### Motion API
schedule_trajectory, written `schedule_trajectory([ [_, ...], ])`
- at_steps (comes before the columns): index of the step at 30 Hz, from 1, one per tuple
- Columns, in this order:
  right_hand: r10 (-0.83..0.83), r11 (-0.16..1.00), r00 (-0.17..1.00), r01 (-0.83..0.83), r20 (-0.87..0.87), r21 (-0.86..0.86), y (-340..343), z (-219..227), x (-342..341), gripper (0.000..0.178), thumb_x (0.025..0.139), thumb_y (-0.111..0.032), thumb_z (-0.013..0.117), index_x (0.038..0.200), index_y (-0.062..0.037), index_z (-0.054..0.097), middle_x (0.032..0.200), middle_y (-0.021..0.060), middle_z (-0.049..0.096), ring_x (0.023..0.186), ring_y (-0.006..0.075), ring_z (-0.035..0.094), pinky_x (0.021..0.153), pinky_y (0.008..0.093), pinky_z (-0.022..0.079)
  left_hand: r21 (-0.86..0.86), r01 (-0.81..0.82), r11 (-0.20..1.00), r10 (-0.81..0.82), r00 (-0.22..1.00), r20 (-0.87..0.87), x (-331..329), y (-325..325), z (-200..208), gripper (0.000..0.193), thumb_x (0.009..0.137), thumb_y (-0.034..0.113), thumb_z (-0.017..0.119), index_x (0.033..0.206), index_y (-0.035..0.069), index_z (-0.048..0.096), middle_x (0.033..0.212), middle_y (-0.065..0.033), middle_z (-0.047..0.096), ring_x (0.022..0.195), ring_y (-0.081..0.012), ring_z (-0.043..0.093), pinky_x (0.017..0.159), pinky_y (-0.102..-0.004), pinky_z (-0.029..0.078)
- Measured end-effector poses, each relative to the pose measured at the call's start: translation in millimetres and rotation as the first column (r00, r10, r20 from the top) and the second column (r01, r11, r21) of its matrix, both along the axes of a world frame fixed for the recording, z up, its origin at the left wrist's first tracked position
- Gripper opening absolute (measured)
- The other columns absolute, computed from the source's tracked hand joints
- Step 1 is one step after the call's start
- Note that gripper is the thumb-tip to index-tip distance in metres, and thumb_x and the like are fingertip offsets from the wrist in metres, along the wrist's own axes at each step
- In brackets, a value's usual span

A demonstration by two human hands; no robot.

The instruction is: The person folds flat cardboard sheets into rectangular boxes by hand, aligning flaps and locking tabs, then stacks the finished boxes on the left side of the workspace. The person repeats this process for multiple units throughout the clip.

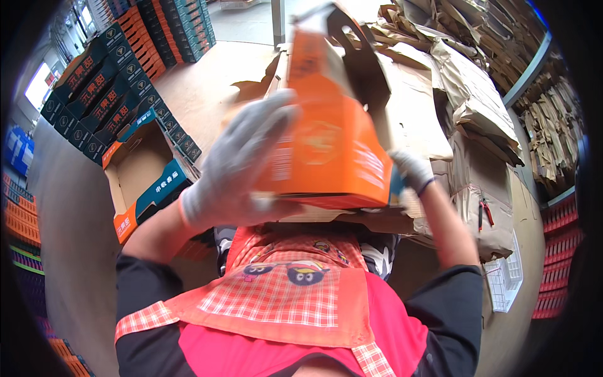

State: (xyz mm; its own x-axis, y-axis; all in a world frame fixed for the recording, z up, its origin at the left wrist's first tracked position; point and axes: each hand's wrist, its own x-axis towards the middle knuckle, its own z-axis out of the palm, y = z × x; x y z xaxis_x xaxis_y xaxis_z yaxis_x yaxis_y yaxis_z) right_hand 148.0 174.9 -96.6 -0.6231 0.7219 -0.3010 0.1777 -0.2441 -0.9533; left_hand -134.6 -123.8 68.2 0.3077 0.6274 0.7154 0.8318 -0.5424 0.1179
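A cardboard box, orange on the end facing me with a teal side, is raised in front of my body. It is tilted, and its upper part is smeared by motion. My left hand, in a pale work glove, grips it from the left, fingers along the side and thumb at the lower edge. On the right, my gloved right hand is closed at the teal side; its fingertips are partly hidden. A teal and orange open tray box stands to my left, beside my left forearm.
Stacked dark green and orange boxes stand at the left. Brown paper-wrapped bundles are piled at the right, with red-handled pliers on one. Below them is a white plastic basket; red crates line the far right.
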Motion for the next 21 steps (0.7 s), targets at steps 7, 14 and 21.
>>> schedule_trajectory([
  [7, -0.308, 0.951, 0.75, 0.258, -0.586, -0.171, -47.8, 67.7, 24.3, 0.026, 0.096, -0.023, 0.056, 0.11, -0.0018, 0.063, 0.102, 0.0123, 0.069, 0.089, 0.0192, 0.064, 0.081, 0.0295, 0.053, 0.195, 0.169, 0.966, -0.198, 0.97, 0.14, 138.5, 112.7, 14.9, 0.074, 0.066, 0.04, 0.079, 0.122, -0.002, 0.056, 0.124, -0.0222, 0.055, 0.108, -0.0414, 0.055, 0.098, -0.0489, 0.044],
  [14, 0.017, 0.715, 0.922, 0.26, -0.387, 0.649, -85.9, 220.4, 35.2, 0.028, 0.093, -0.024, 0.061, 0.112, -0.0028, 0.061, 0.101, 0.0102, 0.066, 0.091, 0.0158, 0.064, 0.083, 0.0296, 0.051, 0.367, 0.114, 0.923, -0.236, 0.922, 0.307, 169.1, 140.9, -17.5, 0.103, 0.066, 0.045, 0.081, 0.145, 0.0, 0.032, 0.144, -0.0293, 0.036, 0.125, -0.0459, 0.045, 0.103, -0.0521, 0.037],
  [21, -0.057, 0.754, 0.937, -0.186, 0.344, 0.63, -98.6, 257.0, 3.9, 0.022, 0.069, -0.013, 0.065, 0.068, -0.0059, 0.044, 0.065, -0.0019, 0.04, 0.062, 0.0093, 0.038, 0.055, 0.028, 0.038, 0.269, 0.071, 0.961, -0.226, 0.761, 0.608, 178.1, 140.7, -45.4, 0.139, 0.057, 0.054, 0.084, 0.153, 0.004, -0.003, 0.155, -0.0325, 0.001, 0.145, -0.0484, 0.002, 0.114, -0.059, 0.009],
])
